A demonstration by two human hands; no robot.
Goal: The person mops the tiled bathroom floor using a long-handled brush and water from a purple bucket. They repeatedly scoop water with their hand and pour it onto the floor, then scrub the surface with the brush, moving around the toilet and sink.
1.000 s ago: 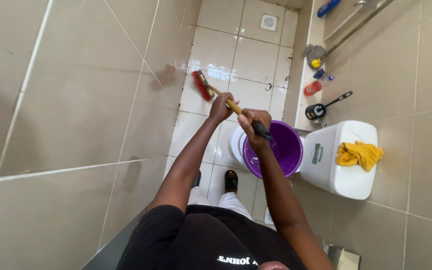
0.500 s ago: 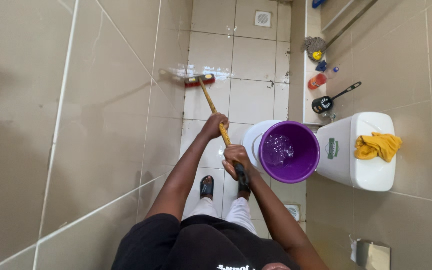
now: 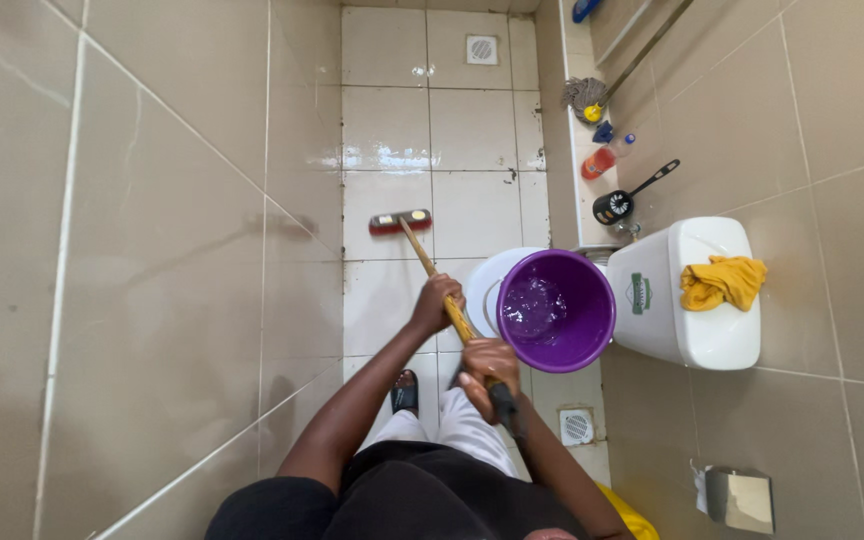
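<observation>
Hands split along my brush handle: left hand wraps mid-shaft to steer, right hand closes on the dark grip to push. Its head lies flat on the floor, the bucket just beside.

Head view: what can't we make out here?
- Toilet bowl: mostly hidden under the purple bucket.
- Brush handle: top end covered by the right hand; left hand wraps its middle.
- Feet: one sandal shows, the other hidden by the arm.
- Mop pole: cut off by the top edge.
</observation>
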